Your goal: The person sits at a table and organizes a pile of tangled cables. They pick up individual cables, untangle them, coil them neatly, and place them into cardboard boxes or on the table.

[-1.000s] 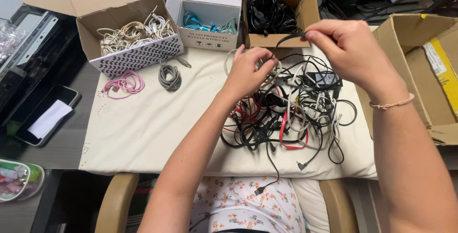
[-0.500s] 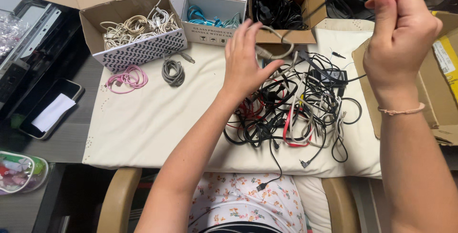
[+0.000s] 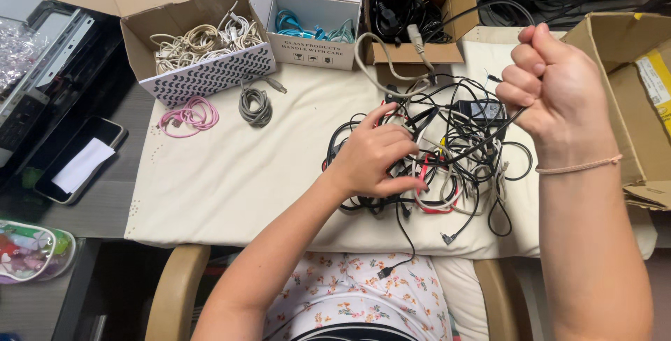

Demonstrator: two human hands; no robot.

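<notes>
**Cable Pile: Hand Positions and Handling Properties**

Layout, left to right on the cream cloth (image 3: 231, 180): a coiled pink cable (image 3: 187, 115) and a coiled grey cable (image 3: 254, 105) lie near the far left edge, in front of a patterned box (image 3: 203, 79) of pale cables. A white box (image 3: 313, 30) with teal cables and a brown box (image 3: 412, 12) with black cables stand along the far edge. The tangled cable pile (image 3: 454, 163) occupies the right half of the cloth.

Left hand (image 3: 374, 159): palm down, fingers spread, pressing on the left side of the pile.

Right hand (image 3: 552, 89): raised above the far right edge, closed in a fist around a thin black cable (image 3: 489, 135) that runs taut and diagonally down into the pile.

Handling, as judged: the black cable is light, soft and flexible, with a smooth jacket likely to slip through a loose grip. Plugs can snag on neighbouring loops. Take hold on the cord itself, close to the tangle, not on a connector.

Appearance: slim, matte black, straight under tension. The pile mixes black, white and red cords with a black power adapter (image 3: 479, 110).
</notes>
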